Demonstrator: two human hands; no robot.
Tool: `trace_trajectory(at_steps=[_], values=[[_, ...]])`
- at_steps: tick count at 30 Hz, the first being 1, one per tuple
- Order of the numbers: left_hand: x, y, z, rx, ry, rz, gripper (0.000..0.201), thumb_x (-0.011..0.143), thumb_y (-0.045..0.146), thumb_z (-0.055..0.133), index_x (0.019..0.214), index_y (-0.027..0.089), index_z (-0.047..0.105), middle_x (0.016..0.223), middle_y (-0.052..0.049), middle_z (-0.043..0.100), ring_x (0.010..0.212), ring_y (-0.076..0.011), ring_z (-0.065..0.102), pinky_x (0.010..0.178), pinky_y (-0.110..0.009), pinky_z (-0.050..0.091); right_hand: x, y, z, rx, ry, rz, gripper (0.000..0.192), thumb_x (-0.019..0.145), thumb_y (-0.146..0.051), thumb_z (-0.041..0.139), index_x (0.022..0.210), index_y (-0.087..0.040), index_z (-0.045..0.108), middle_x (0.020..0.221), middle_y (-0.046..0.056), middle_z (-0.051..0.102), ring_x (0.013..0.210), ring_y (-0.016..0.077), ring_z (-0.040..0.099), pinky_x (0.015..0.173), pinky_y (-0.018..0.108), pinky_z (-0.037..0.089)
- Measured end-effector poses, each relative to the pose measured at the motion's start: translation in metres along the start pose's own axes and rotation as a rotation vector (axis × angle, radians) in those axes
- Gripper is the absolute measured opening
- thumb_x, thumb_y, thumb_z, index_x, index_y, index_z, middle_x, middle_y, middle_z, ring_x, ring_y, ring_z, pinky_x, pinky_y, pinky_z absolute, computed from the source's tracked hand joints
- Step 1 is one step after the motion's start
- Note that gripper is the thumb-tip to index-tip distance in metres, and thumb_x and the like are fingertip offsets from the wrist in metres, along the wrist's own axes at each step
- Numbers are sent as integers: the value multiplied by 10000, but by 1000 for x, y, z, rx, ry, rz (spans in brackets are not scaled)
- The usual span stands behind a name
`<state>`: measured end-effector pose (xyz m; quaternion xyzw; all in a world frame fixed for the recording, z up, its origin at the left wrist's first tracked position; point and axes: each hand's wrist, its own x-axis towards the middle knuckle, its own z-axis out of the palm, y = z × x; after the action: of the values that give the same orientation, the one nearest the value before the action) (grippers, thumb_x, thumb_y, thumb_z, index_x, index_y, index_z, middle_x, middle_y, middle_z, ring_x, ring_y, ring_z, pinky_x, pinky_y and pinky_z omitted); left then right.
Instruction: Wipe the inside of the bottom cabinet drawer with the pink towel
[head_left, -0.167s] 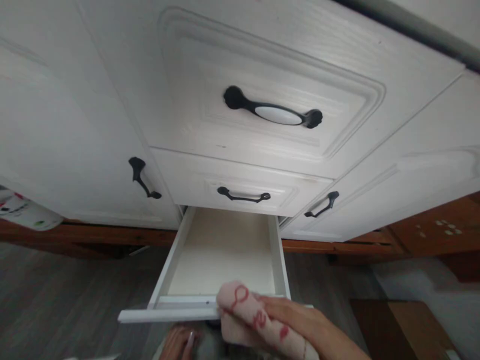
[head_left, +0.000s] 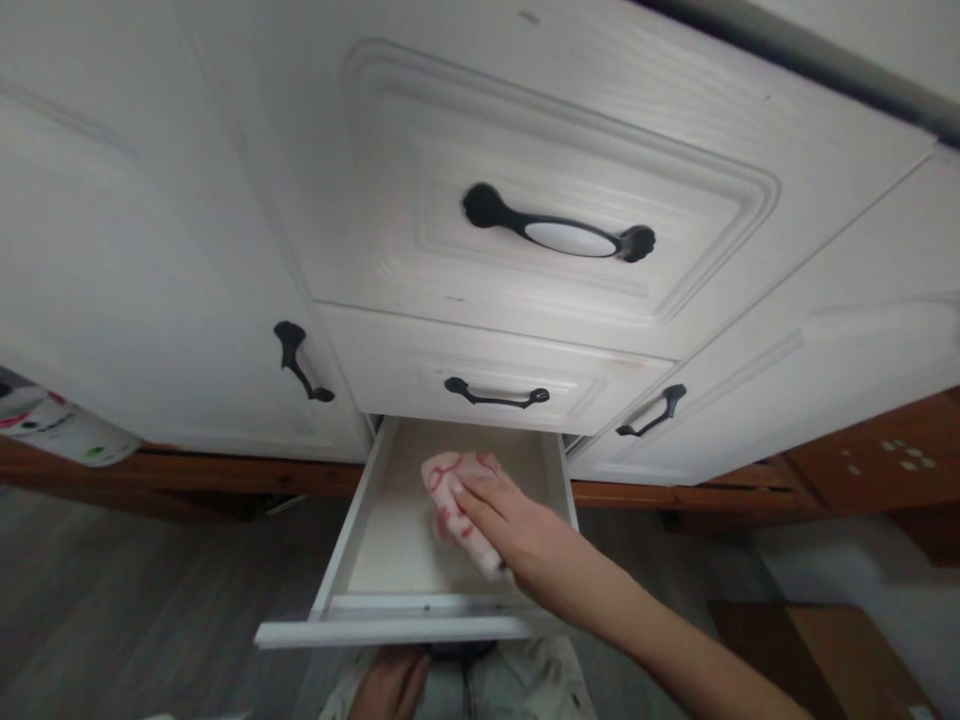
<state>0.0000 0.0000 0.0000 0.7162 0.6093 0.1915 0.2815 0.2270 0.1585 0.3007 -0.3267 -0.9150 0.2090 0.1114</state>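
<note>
Cloth (head_left: 459, 497) in open drawer (head_left: 390, 632)

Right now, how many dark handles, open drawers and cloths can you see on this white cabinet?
Dark metal handles: 4
Open white drawers: 1
Pink cloths with red pattern, pressed under the right hand: 1
Total: 6

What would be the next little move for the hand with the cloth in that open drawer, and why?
Probably a sweep of the cloth toward the drawer's near left corner. The right hand presses it flat against the drawer floor near the back right, and the bare floor to the left and front lies uncovered.
</note>
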Motion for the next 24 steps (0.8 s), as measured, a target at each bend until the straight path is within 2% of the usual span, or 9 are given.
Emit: trace_trajectory(at_steps=[1, 3, 6, 8, 11, 14, 17, 21, 24], values=[[7, 6, 4, 76, -65, -47, 288, 894, 250, 500, 905, 240, 788, 987, -68, 818, 943, -252, 758, 890, -352, 600, 26, 16, 20, -97, 33, -41, 529, 966, -129, 430, 1492, -106, 383, 1486, 207, 529, 1449, 264, 421, 1209, 492, 387], [18, 23, 10, 223, -119, -148, 345, 829, 151, 504, 1035, 174, 780, 1134, -127, 784, 1086, -298, 722, 993, -411, 551, 75, 53, 64, -229, 71, -73, 450, 987, -172, 405, 1421, -72, 464, 1426, 222, 576, 1387, 292, 487, 1173, 521, 422], [26, 39, 15, 327, -128, -235, 484, 798, 127, 515, 1248, 103, 690, 1327, -169, 683, 1275, -325, 618, 1123, -434, 451, 128, 105, 120, -242, 60, -54, 492, 993, -146, 342, 1476, -68, 391, 1507, 239, 500, 1446, 318, 416, 1197, 588, 349], [27, 40, 17, 340, -137, -244, 488, 792, 137, 531, 1253, 101, 688, 1324, -168, 684, 1280, -325, 614, 1138, -422, 435, 146, 130, 143, -187, 33, -69, 512, 973, -143, 417, 1484, -113, 400, 1554, 215, 456, 1473, 312, 379, 1205, 588, 328], [26, 33, 18, 351, -148, -242, 428, 777, 126, 529, 1139, 118, 756, 1204, -151, 753, 1193, -324, 672, 1097, -412, 474, 157, 150, 157, -131, 34, -73, 578, 929, -146, 526, 1492, -140, 397, 1586, 200, 416, 1500, 299, 335, 1216, 557, 309], [26, 26, 20, 358, -126, -221, 419, 769, 129, 527, 1104, 167, 775, 1210, -121, 754, 1194, -333, 672, 1072, -432, 497, 158, 155, 158, -62, 9, -107, 614, 906, -135, 543, 1499, -117, 382, 1604, 205, 387, 1520, 289, 298, 1232, 528, 276], [26, 24, 22, 358, -103, -196, 446, 758, 135, 522, 1133, 162, 763, 1239, -122, 739, 1217, -351, 656, 1083, -467, 493, 148, 149, 159, 4, -58, -186, 601, 883, -96, 538, 1471, -78, 419, 1593, 216, 400, 1525, 274, 297, 1255, 502, 223], [25, 23, 23, 337, -72, -200, 452, 753, 147, 545, 1153, 171, 755, 1236, -105, 744, 1232, -353, 646, 1110, -468, 482, 115, 121, 170, 228, -262, -311, 675, 786, 34, 528, 1450, -53, 445, 1582, 222, 411, 1528, 234, 293, 1271, 451, 186], [29, 28, 14, 300, -39, -173, 444, 738, 127, 563, 1134, 162, 761, 1232, -117, 746, 1240, -375, 637, 1118, -492, 481, 86, 95, 179, 384, -426, -382, 667, 725, 96, 531, 1378, -42, 534, 1503, 202, 524, 1469, 195, 406, 1230, 335, 290]])
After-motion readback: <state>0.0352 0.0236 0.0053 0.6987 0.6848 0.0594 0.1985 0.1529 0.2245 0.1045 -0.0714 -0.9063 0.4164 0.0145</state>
